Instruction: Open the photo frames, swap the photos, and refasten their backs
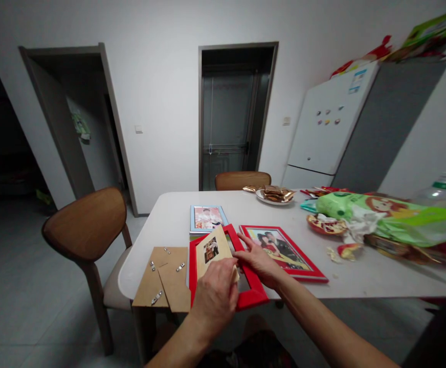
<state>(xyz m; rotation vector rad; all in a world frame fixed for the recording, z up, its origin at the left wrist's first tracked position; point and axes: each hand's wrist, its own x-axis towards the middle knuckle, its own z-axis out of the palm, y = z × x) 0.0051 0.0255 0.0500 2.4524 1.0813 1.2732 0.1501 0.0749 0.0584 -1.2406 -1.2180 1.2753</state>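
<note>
My left hand (216, 286) is closed on the lower end of a cream photo sheet (203, 244) with a small dark picture on it. The sheet lies tilted over a red picture frame (255, 296), propped at the table's near edge. Across the frame's right side lies my right hand (261, 261), its fingers gripping the rim. A pale corner shows beside my left fingertips; I cannot tell whether it belongs to the sheet. To the right, another red frame (307, 273) holds a couple's photo. Brown backing boards (150, 276) with metal clips lie at the left.
Behind the red frame lies a light blue picture frame (207, 217). A plate (274, 202) of wrapped snacks stands farther back. At the right are a cut pomegranate (326, 225), peel pieces (348, 251), and a green plastic bag (410, 212). A wooden chair (87, 225) stands left.
</note>
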